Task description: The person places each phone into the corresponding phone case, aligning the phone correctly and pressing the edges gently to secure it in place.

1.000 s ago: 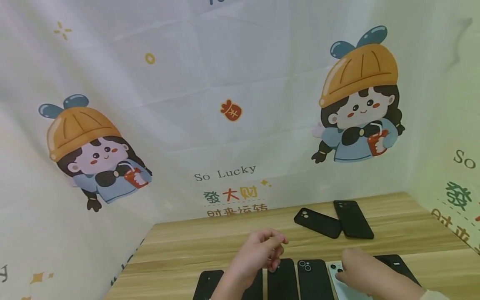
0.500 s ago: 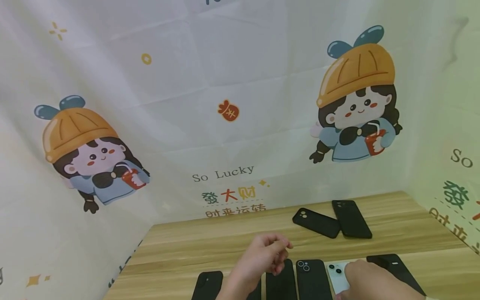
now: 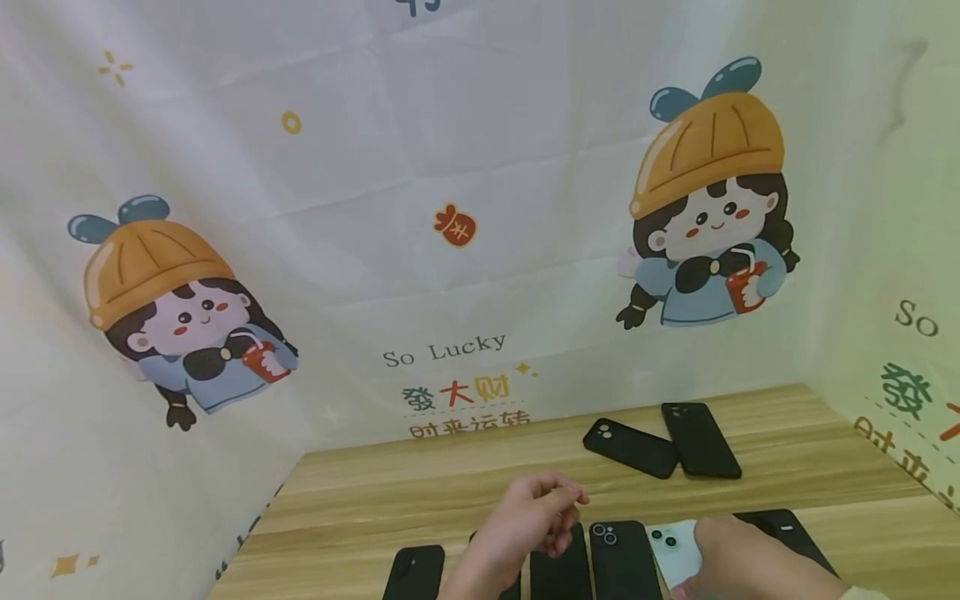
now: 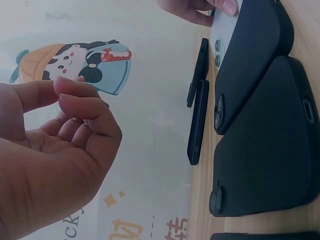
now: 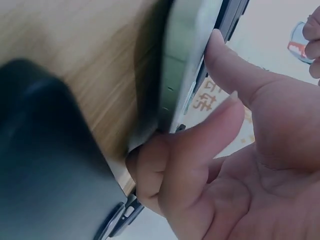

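Observation:
A pale green phone [image 3: 672, 548] lies in a row of phones at the near edge of the wooden table [image 3: 412, 492]. My right hand [image 3: 742, 554] grips its near part. In the right wrist view the fingers [image 5: 150, 175] curl under the phone's edge [image 5: 187, 65] and the thumb [image 5: 235, 70] lies against its upper face. My left hand [image 3: 536, 512] hovers over the black phones [image 3: 626, 558] with fingers loosely curled [image 4: 85, 120], thumb by the index finger, holding nothing. The pale phone [image 4: 225, 25] shows at the top of the left wrist view.
Two black phones [image 3: 630, 446] [image 3: 701, 439] lie side by side at the back of the table. Another black phone [image 3: 787, 529] sits right of the pale one, and one more [image 3: 415, 571] at the left end. A printed cloth [image 3: 450, 250] walls the table on three sides.
My right hand has drawn back along the pale phone, uncovering more of its camera end. The left hand has barely shifted.

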{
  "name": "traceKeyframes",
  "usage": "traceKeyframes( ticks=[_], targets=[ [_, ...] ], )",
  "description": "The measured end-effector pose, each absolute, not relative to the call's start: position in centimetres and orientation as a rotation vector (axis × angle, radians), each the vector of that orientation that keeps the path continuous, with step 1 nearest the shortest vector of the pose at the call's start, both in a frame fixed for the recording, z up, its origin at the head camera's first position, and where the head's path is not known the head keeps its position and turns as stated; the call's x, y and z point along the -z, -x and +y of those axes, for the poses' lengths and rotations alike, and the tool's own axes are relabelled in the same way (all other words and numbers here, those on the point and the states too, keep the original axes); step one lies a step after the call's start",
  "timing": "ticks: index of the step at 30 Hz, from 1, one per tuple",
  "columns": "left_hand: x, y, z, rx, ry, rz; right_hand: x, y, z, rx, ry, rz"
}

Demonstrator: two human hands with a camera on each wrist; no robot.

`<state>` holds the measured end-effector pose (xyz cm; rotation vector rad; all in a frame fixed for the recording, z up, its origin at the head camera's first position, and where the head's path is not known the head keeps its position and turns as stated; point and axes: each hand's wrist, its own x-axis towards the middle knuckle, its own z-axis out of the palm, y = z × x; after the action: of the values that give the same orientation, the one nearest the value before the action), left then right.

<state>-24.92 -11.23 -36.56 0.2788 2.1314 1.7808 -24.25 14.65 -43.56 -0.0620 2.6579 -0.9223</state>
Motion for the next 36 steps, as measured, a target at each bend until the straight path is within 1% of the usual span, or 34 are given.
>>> traceKeyframes(
  ticks=[7,12,16,28,36],
  targets=[
    [36.6,24.8,-11.2,-1.777,-0.279,2.132,43.3,24.6,15.2,0.890,0.078,2.682],
    [36.7,24.7,-11.3,-1.773,-0.269,2.132,44.5,26.0,16.7,0.830,0.133,2.785],
    [36.7,24.7,-11.4,-1.767,-0.252,2.137,44.8,26.9,17.6,0.914,0.170,2.790],
    [37.6,24.7,-11.1,-1.782,-0.232,2.136,40.4,26.0,17.1,1.238,0.252,2.842],
    [38.5,24.3,-9.6,-1.852,-0.286,1.971,38.5,25.3,15.7,1.558,0.286,2.575]
  ],
)
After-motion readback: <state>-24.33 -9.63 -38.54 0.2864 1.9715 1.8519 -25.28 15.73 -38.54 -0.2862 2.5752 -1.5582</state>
